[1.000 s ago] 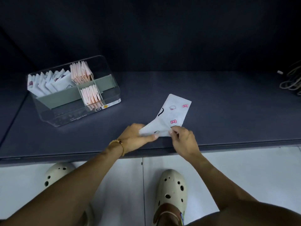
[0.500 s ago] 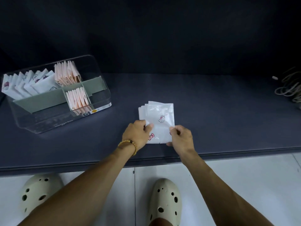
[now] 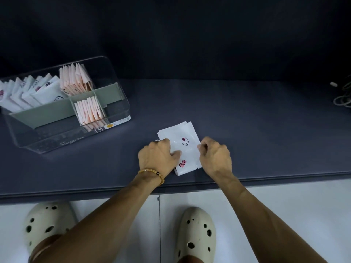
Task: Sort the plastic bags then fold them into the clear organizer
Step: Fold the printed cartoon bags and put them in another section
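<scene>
Pressing the bag (image 3: 185,149) flat on the table (image 3: 247,130) with my left hand (image 3: 158,158), I pinch its right edge with my right hand (image 3: 215,158) to crease the fold, organizer (image 3: 117,76) waiting far left.
</scene>
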The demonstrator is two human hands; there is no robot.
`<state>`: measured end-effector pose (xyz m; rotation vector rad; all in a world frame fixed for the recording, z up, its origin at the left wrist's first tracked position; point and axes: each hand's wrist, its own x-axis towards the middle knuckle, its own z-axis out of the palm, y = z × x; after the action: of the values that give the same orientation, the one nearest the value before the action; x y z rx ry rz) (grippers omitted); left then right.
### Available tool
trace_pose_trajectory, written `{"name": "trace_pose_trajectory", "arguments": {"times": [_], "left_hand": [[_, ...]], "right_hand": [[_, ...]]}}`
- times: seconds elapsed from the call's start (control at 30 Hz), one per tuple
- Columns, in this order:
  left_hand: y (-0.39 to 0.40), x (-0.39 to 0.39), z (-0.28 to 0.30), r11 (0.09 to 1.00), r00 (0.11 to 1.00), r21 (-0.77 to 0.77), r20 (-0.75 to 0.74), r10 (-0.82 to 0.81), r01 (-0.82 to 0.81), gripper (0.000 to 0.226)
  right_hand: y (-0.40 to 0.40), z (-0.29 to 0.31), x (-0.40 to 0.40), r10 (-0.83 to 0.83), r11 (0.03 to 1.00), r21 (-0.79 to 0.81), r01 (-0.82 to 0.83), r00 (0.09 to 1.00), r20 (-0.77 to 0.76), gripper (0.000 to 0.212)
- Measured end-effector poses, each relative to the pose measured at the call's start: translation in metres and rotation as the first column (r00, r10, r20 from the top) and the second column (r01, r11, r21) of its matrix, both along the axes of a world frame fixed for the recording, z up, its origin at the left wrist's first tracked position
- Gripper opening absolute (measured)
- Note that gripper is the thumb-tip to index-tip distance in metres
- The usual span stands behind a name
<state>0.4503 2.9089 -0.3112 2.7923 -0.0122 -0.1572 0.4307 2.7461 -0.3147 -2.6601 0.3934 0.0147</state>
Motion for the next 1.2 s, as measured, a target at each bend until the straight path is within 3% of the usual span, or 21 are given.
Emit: {"name": "trace_pose_trajectory", "arguments": {"times": [0.1,0.2,0.3,0.4,0.5,0.6,0.67,0.73,0.8,0.93,1.2], "left_hand": [[0.009,0.004,-0.005,0.988,0.973,-0.023,0.174,-0.149,0.156,0.044],[0.019,0.008,-0.012,0.936,0.932,-0.019,0.101,-0.347,0.351,0.057],[0.026,0.010,-0.019,0.893,0.893,0.102,0.068,-0.445,0.438,0.048],[0.028,0.009,-0.016,0.883,0.888,0.230,0.123,-0.444,0.409,0.044],[0.026,0.001,-0.013,0.919,0.913,0.223,0.180,-0.367,0.326,0.043],[0.028,-0.012,-0.013,0.950,0.936,0.189,0.205,-0.285,0.248,0.045],[0.029,-0.018,-0.012,0.955,0.952,0.194,0.165,-0.257,0.224,0.048],[0.030,-0.020,-0.009,0.954,0.954,0.197,0.153,-0.257,0.225,0.049],[0.023,-0.017,-0.007,0.928,0.914,0.169,0.185,-0.361,0.332,0.048],[-0.015,-0.005,-0.010,0.703,0.695,0.090,0.106,-0.711,0.706,0.051],[0.001,0.012,-0.032,0.721,0.727,0.185,0.046,-0.685,0.668,0.059]], "right_hand": [[0.004,-0.004,0.002,0.091,0.967,-0.238,-0.093,0.996,-0.020,0.013],[0.007,-0.007,0.004,0.150,0.927,-0.343,-0.152,0.988,-0.035,0.010],[0.005,-0.009,0.005,0.136,0.950,-0.284,-0.132,0.991,-0.006,0.014],[-0.001,-0.005,0.002,0.074,0.992,-0.112,-0.057,0.986,0.149,0.018],[-0.003,-0.001,-0.018,0.079,0.987,-0.156,-0.034,0.953,0.294,0.036],[0.001,-0.010,-0.049,0.222,0.949,-0.247,-0.196,0.971,0.083,0.065],[0.001,-0.018,-0.059,0.282,0.910,-0.300,-0.286,0.958,-0.058,0.073],[-0.001,-0.020,-0.059,0.298,0.894,-0.323,-0.309,0.951,-0.085,0.074],[-0.001,-0.020,-0.057,0.310,0.882,-0.343,-0.324,0.946,-0.095,0.076],[-0.002,-0.020,-0.057,0.318,0.879,-0.330,-0.344,0.939,-0.132,0.074],[-0.003,-0.018,-0.058,0.318,0.894,-0.294,-0.339,0.941,-0.117,0.069]]}}
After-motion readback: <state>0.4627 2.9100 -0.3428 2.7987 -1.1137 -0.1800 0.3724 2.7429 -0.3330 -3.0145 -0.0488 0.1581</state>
